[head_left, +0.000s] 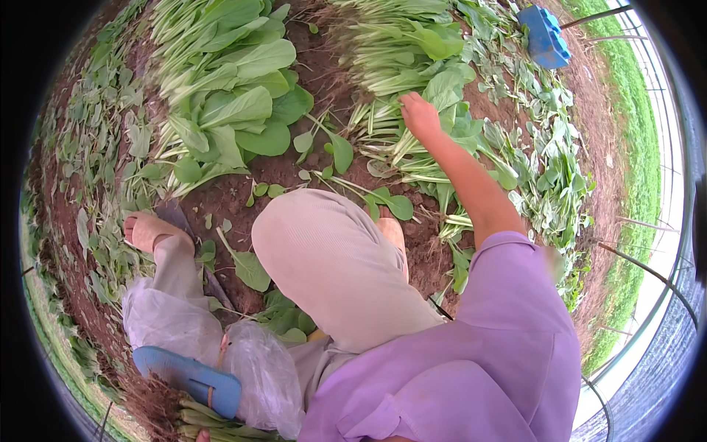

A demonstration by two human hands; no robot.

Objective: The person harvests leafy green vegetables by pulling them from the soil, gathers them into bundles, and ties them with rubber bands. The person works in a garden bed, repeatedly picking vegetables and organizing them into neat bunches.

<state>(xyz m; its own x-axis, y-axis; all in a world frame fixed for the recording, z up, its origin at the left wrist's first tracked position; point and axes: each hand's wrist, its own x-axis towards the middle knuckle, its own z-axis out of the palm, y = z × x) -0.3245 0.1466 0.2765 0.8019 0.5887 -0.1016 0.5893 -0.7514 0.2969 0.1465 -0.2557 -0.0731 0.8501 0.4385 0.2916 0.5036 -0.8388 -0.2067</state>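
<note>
Fingers of the right hand curl together over the right pile of leafy greens; I cannot tell whether they grip stems. The left hand, mostly cut off below, shows a fingertip beside a rooted bunch, its hold unclear.

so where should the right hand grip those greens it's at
Probably by the pale stems of the greens, coming down from above on the near side: they lie flat side by side, roots to the left and broad leaves spreading right, so the slim middle looks easiest to close around. The right hand is right by them.
</note>
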